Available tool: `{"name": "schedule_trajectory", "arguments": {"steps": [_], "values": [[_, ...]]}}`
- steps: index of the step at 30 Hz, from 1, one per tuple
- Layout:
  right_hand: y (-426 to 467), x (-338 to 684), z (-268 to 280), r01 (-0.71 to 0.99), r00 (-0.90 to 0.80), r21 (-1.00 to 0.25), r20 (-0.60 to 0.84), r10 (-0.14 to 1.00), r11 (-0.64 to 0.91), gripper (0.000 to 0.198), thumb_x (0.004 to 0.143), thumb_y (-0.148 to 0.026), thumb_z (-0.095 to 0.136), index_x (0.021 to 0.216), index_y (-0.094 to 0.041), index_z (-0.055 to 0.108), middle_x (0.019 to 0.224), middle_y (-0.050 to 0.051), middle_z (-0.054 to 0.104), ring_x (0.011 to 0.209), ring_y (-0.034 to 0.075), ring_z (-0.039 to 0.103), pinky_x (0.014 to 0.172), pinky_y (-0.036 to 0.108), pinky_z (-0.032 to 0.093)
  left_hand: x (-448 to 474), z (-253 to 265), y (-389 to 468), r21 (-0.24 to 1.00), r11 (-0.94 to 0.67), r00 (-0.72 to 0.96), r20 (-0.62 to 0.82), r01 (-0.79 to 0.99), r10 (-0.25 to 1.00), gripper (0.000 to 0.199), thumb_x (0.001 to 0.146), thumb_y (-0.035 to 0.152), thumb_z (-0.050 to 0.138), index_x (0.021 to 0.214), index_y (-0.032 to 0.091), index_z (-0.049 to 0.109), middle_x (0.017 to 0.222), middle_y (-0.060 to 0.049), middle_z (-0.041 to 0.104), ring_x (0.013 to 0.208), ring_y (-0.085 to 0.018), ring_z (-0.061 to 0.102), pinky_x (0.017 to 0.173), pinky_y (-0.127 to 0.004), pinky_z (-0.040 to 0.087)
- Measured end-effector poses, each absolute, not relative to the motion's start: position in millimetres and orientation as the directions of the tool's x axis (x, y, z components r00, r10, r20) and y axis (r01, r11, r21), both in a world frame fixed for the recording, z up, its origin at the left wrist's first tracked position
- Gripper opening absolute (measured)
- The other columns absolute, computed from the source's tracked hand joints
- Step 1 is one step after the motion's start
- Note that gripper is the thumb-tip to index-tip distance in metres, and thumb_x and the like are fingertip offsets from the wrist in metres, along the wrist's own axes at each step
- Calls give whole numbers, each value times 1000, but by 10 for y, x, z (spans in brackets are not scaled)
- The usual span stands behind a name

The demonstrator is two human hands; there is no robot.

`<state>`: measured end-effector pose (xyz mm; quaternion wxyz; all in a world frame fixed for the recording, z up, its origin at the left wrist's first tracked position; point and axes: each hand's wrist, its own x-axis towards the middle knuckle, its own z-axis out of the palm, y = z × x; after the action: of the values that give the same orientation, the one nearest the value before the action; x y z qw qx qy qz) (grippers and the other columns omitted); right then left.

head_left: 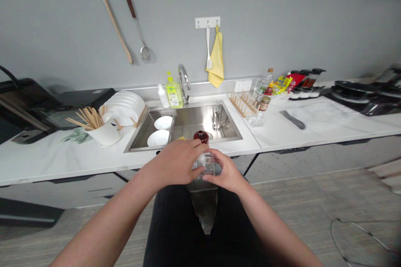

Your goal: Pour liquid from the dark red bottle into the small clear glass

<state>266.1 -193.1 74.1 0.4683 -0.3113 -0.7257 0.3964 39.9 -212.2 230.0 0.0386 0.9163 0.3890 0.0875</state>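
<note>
In front of the sink's near edge, both my hands close around a small transparent container (207, 166) with squarish sides. My left hand (181, 162) grips it from the left, its fingers over the top and its thumb on the near side. From the right, my right hand (227, 172) holds it between thumb and fingers. Just beyond my left fingers a dark red bottle (201, 136) shows its shoulder and neck; its lower part is hidden. The steel sink (194, 119) lies behind, with a wire rack (144, 129) and two white bowls (158, 138) at its left side.
Left of the sink stand white plates (122, 108) and a white holder (106, 134) with chopsticks. A faucet (184, 85) and a green soap bottle (173, 94) are behind it. To the right are a wooden rack (244, 104), a jar (264, 103) and a seasoning basket (278, 97).
</note>
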Motion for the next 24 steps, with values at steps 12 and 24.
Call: {"name": "schedule_trajectory", "arguments": {"steps": [12, 24], "values": [[-1964, 2670, 734, 80, -406, -865, 426, 809, 496, 83, 78, -45, 103, 150, -28, 66, 148, 12, 75, 132, 37, 75, 114, 52, 62, 372, 2326, -2138, 240, -763, 745, 179, 600, 642, 61, 100, 21, 65, 159, 33, 59, 148, -11, 71, 129, -31, 72, 106, -45, 57], [-1931, 2665, 711, 70, -413, -861, 435, 800, 504, 82, 79, -45, 102, 150, -27, 66, 147, 12, 75, 133, 35, 74, 115, 50, 61, 327, 2329, -2070, 133, -785, 762, 190, 605, 619, 54, 98, 28, 72, 152, 30, 65, 138, -12, 76, 129, -34, 70, 115, -52, 52]]}}
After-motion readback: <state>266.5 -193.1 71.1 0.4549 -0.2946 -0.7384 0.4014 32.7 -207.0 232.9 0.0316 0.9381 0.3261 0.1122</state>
